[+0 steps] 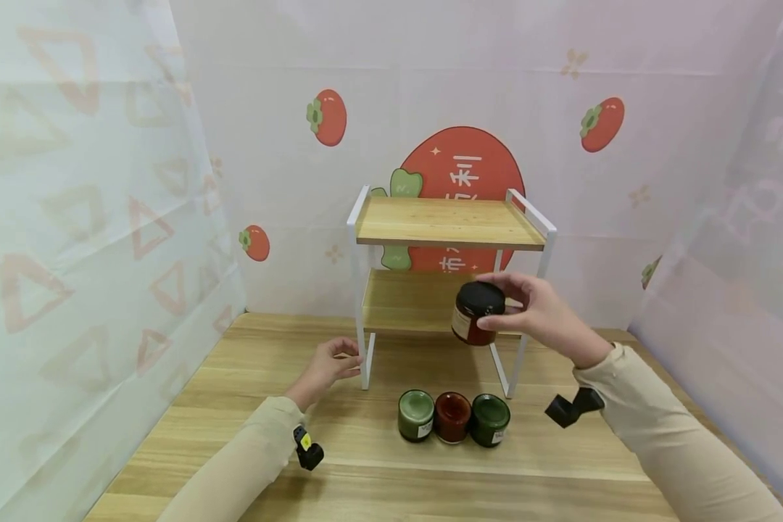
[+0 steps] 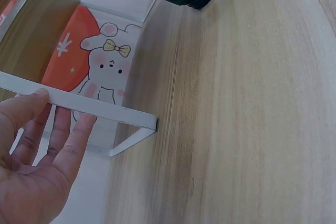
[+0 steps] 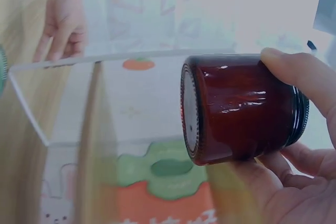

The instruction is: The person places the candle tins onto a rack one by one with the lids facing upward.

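In the head view my right hand [image 1: 528, 312] grips a dark red glass jar [image 1: 475, 335] with a black lid and a cream label. The jar is lid up, in front of the shelf's lower board; its red side [image 3: 236, 108] fills much of the right wrist view. My left hand [image 1: 326, 371] holds the left front leg of a two-tier shelf [image 1: 450, 221], thumb [image 2: 37, 98] against the white bar. Below, a light green jar [image 1: 416, 415], a red jar [image 1: 452, 417] and a dark green jar [image 1: 490, 419] stand in a row, glass bases up.
The shelf has a white metal frame and a lower board [image 1: 404, 297]. It stands on a wooden table [image 1: 248, 406]. Behind hangs a pale backdrop [image 1: 267, 145] printed with red fruit, and similar cloth [image 1: 104, 181] covers the left side.
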Motion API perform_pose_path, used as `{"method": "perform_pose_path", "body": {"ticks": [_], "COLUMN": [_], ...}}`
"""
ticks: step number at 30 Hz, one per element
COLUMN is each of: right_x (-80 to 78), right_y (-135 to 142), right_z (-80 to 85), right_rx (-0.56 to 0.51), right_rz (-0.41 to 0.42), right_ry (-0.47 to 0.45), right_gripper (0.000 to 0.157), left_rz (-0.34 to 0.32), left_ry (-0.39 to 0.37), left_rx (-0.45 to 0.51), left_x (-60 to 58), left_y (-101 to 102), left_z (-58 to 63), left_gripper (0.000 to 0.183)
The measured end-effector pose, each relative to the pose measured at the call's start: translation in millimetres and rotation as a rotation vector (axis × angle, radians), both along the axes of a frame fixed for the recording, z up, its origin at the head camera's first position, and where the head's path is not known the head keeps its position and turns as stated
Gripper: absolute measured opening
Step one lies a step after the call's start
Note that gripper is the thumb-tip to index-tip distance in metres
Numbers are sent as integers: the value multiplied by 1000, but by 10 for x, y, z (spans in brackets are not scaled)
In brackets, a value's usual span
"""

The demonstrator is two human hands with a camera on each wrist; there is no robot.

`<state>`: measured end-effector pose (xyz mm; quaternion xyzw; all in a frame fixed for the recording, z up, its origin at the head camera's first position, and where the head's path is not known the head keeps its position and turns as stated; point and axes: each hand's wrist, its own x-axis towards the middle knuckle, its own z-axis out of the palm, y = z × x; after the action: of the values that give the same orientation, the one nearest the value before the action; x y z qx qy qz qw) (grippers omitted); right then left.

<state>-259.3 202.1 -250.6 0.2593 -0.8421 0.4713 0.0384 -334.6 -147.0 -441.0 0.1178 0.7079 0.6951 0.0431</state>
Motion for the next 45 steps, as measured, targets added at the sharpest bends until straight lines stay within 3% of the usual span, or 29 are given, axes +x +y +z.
{"method": "perform_pose_path", "body": {"ticks": [11, 21, 33, 45], "right_x": [-148, -342, -654, -846], "right_y": [-393, -726, -1113, -1370], "right_z": [732, 1153, 1386, 1296], "right_rx": [36, -36, -75, -116], "right_rz": [-93, -135, -131, -156], "right_ry": [97, 91, 93, 42], "right_gripper": [56, 57, 62, 61], "left_rz": [-14, -27, -24, -28], "left_ry": [1, 13, 23, 14], "left_rx": [3, -6, -9, -11], "left_x": [-13, -21, 26, 14], "left_y": [10, -7, -25, -18], "left_z": [-29, -36, -3, -15], "left_gripper": [18, 20, 18, 18]}}
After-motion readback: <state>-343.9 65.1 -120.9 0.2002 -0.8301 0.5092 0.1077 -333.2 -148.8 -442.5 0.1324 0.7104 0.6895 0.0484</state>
